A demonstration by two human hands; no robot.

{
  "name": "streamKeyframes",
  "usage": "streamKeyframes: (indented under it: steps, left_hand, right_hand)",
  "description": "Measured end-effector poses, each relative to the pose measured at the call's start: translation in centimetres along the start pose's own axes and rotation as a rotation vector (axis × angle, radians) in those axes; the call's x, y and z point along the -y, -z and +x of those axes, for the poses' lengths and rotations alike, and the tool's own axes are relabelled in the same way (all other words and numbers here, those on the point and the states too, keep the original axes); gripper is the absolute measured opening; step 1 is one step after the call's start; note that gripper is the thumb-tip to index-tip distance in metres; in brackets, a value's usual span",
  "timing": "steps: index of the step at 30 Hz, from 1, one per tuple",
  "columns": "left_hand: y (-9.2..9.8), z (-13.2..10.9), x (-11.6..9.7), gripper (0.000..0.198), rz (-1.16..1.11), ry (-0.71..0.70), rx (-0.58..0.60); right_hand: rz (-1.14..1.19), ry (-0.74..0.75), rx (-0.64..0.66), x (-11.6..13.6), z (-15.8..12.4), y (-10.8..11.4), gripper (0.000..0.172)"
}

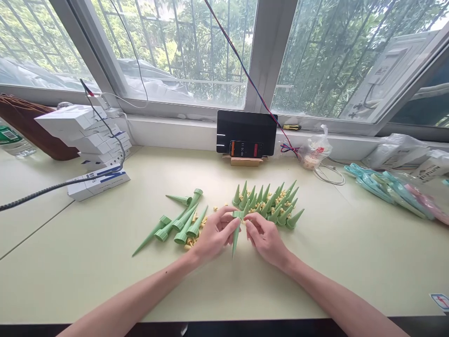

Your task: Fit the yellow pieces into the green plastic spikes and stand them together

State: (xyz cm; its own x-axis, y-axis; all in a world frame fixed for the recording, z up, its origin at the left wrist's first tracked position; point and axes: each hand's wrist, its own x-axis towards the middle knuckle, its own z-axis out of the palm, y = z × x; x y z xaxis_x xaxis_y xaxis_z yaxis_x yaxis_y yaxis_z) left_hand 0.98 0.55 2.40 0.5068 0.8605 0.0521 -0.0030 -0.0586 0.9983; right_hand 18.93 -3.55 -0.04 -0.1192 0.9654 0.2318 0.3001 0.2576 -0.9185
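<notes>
Over the middle of the table, my left hand (218, 230) is closed on a green plastic spike (236, 238), its capped end up and its point down. My right hand (264, 235) pinches a small yellow piece (243, 222) against the side of the spike's cap; the fingers partly hide it. Left of my hands lies a loose heap of green spikes (185, 224) with yellow pieces (191, 242) among them. Just behind my right hand, several spikes (277, 203) stand in rows, points up, with yellow pieces between them.
A phone (246, 149) showing a timer leans against a black tablet (224, 126) by the window. White boxes (98, 135) are stacked at the back left, with a cable across them. Bagged pastel items (396, 189) lie at the right. A tied plastic bag (315, 150) sits behind.
</notes>
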Motion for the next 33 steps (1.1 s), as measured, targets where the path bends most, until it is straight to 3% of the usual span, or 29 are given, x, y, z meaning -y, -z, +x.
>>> streamKeyframes:
  steps: [8, 15, 22, 33]
  left_hand:
    - [0.2, 0.1, 0.1, 0.039, -0.132, 0.084, -0.034]
    - [0.2, 0.1, 0.6, 0.034, -0.048, 0.020, -0.004]
    - [0.5, 0.0, 1.2, 0.027, 0.121, -0.074, 0.009]
    - [1.0, -0.1, 1.9, 0.019, 0.711, -0.502, -0.017]
  right_hand:
    - [-0.141, 0.159, 0.023, -0.1, 0.2, 0.3, 0.023]
    - [-0.107, 0.126, 0.037, -0.4, 0.1, 0.3, 0.028]
    - [0.138, -0.082, 0.100, -0.4, 0.0, 0.2, 0.035]
    - [0.793, -0.455, 0.288, 0.2, 1.0, 1.0, 0.040]
